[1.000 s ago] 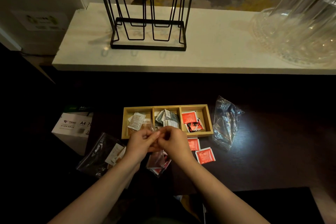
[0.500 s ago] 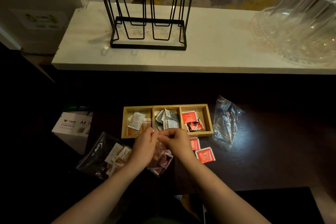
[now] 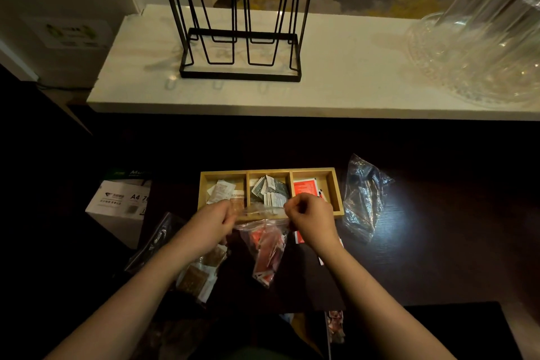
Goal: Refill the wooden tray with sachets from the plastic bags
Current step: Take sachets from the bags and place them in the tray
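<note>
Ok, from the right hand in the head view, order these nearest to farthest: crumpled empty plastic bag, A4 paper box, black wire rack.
1. Crumpled empty plastic bag: just right of the right hand, on the dark table.
2. A4 paper box: far left, beyond the left hand.
3. Black wire rack: up on the white counter behind.

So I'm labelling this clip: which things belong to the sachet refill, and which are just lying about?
Job:
wooden tray
bag of red sachets
bag of brown sachets
left hand
right hand

Lying about:
wire rack
paper box
glass dish
empty bag
</note>
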A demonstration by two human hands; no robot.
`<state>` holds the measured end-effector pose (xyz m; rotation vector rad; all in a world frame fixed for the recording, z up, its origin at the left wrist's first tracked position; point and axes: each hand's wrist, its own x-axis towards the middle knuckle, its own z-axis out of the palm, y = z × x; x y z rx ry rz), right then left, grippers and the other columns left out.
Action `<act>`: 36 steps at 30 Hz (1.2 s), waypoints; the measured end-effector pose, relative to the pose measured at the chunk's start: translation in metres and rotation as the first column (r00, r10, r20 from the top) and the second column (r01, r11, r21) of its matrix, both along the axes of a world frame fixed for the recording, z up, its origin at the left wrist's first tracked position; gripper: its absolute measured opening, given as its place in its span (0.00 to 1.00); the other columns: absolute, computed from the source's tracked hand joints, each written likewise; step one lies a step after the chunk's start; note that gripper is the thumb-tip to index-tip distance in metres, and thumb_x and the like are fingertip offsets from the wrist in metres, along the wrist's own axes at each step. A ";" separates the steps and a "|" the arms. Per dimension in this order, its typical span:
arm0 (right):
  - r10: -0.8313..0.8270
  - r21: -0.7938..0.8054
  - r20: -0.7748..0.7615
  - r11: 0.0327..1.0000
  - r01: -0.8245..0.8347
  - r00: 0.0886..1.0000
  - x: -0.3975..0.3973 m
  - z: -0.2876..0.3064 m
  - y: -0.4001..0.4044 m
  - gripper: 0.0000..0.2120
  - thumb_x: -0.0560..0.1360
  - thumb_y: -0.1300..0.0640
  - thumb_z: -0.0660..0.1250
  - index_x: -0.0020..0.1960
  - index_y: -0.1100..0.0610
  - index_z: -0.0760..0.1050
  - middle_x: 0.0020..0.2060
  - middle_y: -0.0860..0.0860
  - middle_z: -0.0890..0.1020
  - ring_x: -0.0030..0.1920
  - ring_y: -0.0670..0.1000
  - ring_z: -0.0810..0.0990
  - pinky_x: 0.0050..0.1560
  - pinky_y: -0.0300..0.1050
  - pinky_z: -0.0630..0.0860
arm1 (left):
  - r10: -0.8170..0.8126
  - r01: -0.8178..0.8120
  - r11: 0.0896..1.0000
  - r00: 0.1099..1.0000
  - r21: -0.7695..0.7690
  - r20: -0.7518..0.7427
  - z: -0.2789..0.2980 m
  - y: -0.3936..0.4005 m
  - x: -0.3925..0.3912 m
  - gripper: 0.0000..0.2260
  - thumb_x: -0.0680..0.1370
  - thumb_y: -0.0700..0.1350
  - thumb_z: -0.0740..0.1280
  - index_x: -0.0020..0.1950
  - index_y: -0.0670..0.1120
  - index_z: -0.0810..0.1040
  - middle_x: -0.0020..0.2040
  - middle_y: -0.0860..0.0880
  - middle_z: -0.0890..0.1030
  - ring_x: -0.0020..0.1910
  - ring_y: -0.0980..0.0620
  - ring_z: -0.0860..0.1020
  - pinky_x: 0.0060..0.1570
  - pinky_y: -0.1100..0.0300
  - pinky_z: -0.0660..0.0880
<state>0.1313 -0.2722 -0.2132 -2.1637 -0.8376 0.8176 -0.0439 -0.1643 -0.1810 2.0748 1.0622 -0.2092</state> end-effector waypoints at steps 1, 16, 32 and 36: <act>0.047 0.011 0.058 0.999 -0.047 0.997 0.000 0.002 -0.001 0.08 0.74 0.64 0.66 0.40 0.53 0.76 0.35 0.48 0.82 0.32 0.45 0.81 0.39 0.42 0.80 | -0.024 0.024 0.999 1.000 0.040 -0.003 0.005 0.001 0.001 0.06 0.79 0.41 0.62 0.42 0.46 0.69 0.39 0.44 0.80 0.37 0.47 0.81 0.38 0.54 0.77; 0.659 -0.140 0.400 0.730 -0.669 0.637 -0.044 0.045 -0.003 0.46 0.64 0.32 0.69 0.74 0.50 0.55 0.76 0.52 0.54 0.75 0.52 0.53 0.74 0.53 0.56 | 0.086 -0.087 0.996 0.993 0.013 0.075 0.023 0.000 0.018 0.05 0.74 0.39 0.66 0.41 0.47 0.72 0.27 0.51 0.78 0.25 0.57 0.77 0.28 0.64 0.73; 0.548 -0.083 0.692 0.707 -0.702 0.470 -0.048 0.035 0.005 0.10 0.74 0.49 0.66 0.50 0.53 0.81 0.47 0.48 0.81 0.51 0.51 0.76 0.56 0.46 0.73 | 0.127 -0.063 0.939 0.977 -0.337 0.173 0.021 0.016 -0.005 0.03 0.75 0.37 0.68 0.41 0.42 0.79 0.29 0.48 0.80 0.25 0.57 0.76 0.29 0.66 0.74; 0.525 0.047 0.561 0.751 -0.658 0.640 -0.038 0.036 0.007 0.06 0.72 0.54 0.70 0.45 0.56 0.82 0.41 0.50 0.83 0.45 0.53 0.78 0.44 0.50 0.78 | 0.296 -0.150 0.866 0.923 -0.478 0.247 0.009 0.021 -0.013 0.08 0.78 0.43 0.64 0.42 0.44 0.81 0.31 0.50 0.81 0.31 0.55 0.78 0.35 0.63 0.75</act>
